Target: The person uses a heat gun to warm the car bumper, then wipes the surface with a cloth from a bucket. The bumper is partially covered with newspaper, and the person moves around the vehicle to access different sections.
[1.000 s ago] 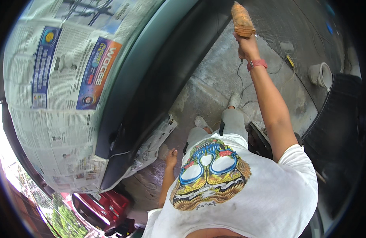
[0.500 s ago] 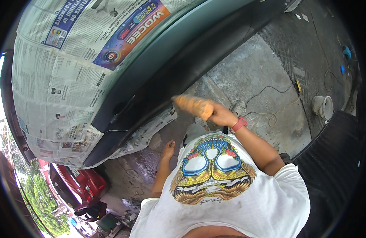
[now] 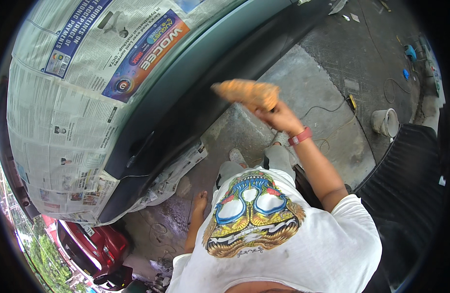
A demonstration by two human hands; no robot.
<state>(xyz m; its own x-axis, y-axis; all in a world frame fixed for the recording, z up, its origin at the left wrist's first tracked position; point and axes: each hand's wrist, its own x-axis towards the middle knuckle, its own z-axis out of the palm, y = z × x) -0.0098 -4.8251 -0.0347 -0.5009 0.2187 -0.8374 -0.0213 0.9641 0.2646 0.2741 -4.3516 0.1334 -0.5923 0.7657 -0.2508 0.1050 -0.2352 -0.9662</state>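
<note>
My right hand (image 3: pixel 279 117) is closed around one end of a mottled orange cloth (image 3: pixel 249 94), which is bunched and blurred by motion. The cloth reaches left from my fist toward the dark lower panel (image 3: pixel 186 115) of a vehicle body, overlapping it in view; contact cannot be made out. Sheets of newspaper (image 3: pixel 83 129) and clear film cover the upper part of the body, above a grey-green band (image 3: pixel 205 51). My left hand (image 3: pixel 200 199) hangs low beside my body, fingers curled in, with nothing seen in it.
Loose newspaper (image 3: pixel 178 168) hangs below the panel's lower edge. A white bucket (image 3: pixel 385 122) stands on the right, near cords (image 3: pixel 327 108) on the concrete floor (image 3: pixel 303 83). Black ribbed material (image 3: pixel 405 166) lies at the right. A red car (image 3: pixel 95 246) is at lower left.
My right hand has moved up and slightly right with the cloth, away from my body. My left hand has dropped lower and a little left. More of my legs and feet shows.
</note>
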